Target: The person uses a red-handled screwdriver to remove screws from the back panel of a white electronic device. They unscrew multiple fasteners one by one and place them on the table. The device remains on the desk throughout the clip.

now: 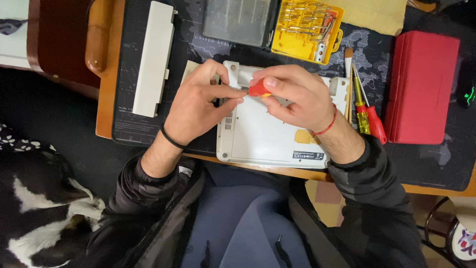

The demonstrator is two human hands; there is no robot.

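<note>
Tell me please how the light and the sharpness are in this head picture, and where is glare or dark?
Head view: the desk is evenly lit and sharp, and the white plastic laptop base is the brightest area, without harsh glare. The right hand on the red screwdriver handle and the left hand are sharp. The lower left corner is dark.

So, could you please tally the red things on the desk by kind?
Red-handled screwdrivers: 2, one in the right hand at, one lying at
Red cases: 1
Total: 3
</note>
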